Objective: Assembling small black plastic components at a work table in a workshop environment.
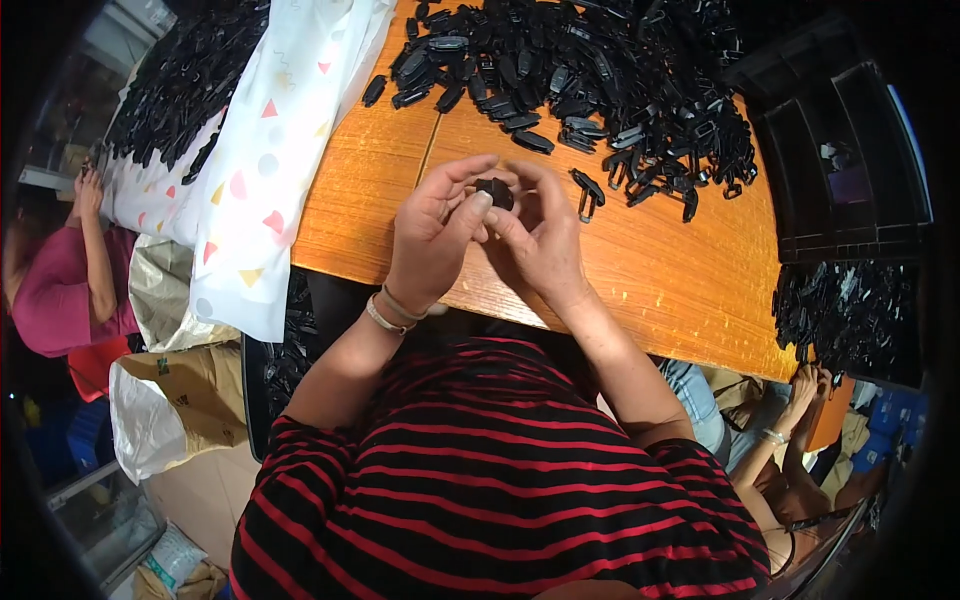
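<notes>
A small black plastic piece [495, 192] is held up between both hands, just above the near part of the wooden table [640, 260]. My left hand [435, 222] pinches it from the left, its thumb lying across the piece. From the right, my right hand [548, 235] closes on it with thumb and bent fingers. The fingers partly cover the piece, so its full shape is hidden. Beyond the hands spreads a large heap of black plastic clip-like parts [530, 65]. One elongated black part with an open loop [588, 193] lies apart, right of my hands.
A white sheet with coloured shapes [250, 170] hangs over the left side, beside another black heap [185, 90]. A black crate [840, 170] stands at right, near more black parts [850, 315]. Paper sacks [180, 400] sit lower left. Co-workers' arms show at both sides.
</notes>
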Available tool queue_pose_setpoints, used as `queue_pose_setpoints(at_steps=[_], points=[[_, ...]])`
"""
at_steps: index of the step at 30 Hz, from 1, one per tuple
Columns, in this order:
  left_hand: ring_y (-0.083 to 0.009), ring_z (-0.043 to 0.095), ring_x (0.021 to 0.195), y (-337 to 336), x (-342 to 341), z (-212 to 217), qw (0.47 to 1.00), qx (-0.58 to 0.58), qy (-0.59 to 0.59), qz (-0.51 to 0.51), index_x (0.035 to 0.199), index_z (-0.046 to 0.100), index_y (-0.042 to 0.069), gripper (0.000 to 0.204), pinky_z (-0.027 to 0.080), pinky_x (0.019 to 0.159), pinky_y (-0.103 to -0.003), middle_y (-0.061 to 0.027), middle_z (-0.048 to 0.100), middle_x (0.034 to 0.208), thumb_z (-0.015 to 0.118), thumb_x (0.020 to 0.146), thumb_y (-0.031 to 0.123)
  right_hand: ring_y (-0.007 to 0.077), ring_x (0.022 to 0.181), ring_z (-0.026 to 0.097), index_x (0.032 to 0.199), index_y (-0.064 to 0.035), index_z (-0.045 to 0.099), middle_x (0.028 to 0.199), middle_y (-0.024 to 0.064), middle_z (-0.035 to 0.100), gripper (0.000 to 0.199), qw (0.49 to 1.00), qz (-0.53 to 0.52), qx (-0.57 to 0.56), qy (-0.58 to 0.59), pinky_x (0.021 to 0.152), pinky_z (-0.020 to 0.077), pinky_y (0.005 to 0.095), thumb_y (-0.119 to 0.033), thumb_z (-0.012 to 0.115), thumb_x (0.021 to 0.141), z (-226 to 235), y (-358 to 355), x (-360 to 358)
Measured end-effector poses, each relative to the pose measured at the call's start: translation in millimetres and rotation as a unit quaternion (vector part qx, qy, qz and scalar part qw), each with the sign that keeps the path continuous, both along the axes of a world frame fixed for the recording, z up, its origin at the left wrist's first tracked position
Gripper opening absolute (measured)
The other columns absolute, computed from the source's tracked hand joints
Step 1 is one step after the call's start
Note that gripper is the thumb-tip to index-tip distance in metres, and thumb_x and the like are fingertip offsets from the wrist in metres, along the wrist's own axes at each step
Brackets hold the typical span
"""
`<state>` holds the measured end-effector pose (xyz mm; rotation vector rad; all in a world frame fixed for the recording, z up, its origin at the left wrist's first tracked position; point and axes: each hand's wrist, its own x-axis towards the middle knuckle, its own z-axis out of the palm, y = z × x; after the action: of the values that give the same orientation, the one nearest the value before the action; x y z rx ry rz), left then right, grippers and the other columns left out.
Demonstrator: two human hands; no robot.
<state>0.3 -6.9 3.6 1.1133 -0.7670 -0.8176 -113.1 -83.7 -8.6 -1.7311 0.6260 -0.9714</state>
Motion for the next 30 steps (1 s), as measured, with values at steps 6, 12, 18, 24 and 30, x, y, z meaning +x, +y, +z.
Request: queue_pose_setpoints(at_steps=[6, 12, 18, 24, 30], points=[[-0.0029, 0.057, 0.076, 8.8, 6.5, 4.8, 0.996, -0.023, -0.003, -0.083, 0.106, 0.058, 0.0, 0.013, 0.046, 0.067, -0.017, -0.0015, 0.063, 0.091, 0.055, 0.095, 0.005, 0.0098, 0.077, 0.058, 0.113, 0.0011, 0.055, 0.09, 0.0041, 0.06, 0.023, 0.991, 0.117, 0.058, 0.032, 0.067, 0.0481, 0.0235, -0.007, 0.061, 0.093, -13.1, 13.0, -5.9], [-0.0059, 0.057, 0.076, 29.3, 16.0, 16.5, 0.998, 0.014, -0.043, -0.049, 0.096, 0.061, -0.001, 0.007, 0.046, 0.069, -0.019, 0.0003, 0.06, 0.084, 0.056, 0.092, 0.002, 0.0092, 0.071, 0.056, 0.102, -0.0002, 0.058, 0.079, 0.0037, 0.058, 0.017, 0.99, 0.127, 0.037, 0.038, 0.063, 0.0467, 0.0244, -0.003, 0.066, 0.087, -2.9, 32.3, 4.2], [-0.0156, 0.064, 0.079, 116.5, 92.7, 38.6, 0.863, 0.316, -0.342, -0.196, 0.095, 0.065, -0.003, 0.01, 0.049, 0.07, -0.028, -0.01, 0.068, 0.086, 0.063, 0.088, 0.004, 0.0228, 0.075, 0.067, 0.103, -0.004, 0.069, 0.087, 0.0113, 0.068, 0.024, 0.976, 0.134, -0.109, 0.131, 0.066, 0.0523, 0.0311, -0.013, 0.074, 0.081, 0.7, -4.0, -23.7], [-0.0199, 0.065, 0.077, 110.6, 90.7, 44.3, 0.856, 0.273, -0.433, -0.067, 0.097, 0.065, -0.003, 0.012, 0.05, 0.073, -0.029, -0.011, 0.067, 0.087, 0.066, 0.085, 0.003, 0.0294, 0.075, 0.065, 0.094, -0.0002, 0.068, 0.083, 0.0168, 0.064, 0.021, 0.896, -0.133, -0.237, 0.352, 0.066, 0.0518, 0.0379, -0.018, 0.071, 0.084, 11.8, -72.3, -67.0], [-0.0232, 0.066, 0.076, -27.2, 44.8, 10.9, 0.875, 0.143, -0.455, -0.083, 0.11, 0.064, 0.002, 0.026, 0.051, 0.07, -0.031, -0.0125, 0.068, 0.083, 0.064, 0.09, 0.017, 0.0294, 0.074, 0.066, 0.092, 0.0011, 0.065, 0.082, 0.0179, 0.065, 0.019, 0.914, -0.052, -0.135, 0.38, 0.066, 0.0512, 0.0378, -0.011, 0.074, 0.081, 15.6, -73.8, -66.3]])
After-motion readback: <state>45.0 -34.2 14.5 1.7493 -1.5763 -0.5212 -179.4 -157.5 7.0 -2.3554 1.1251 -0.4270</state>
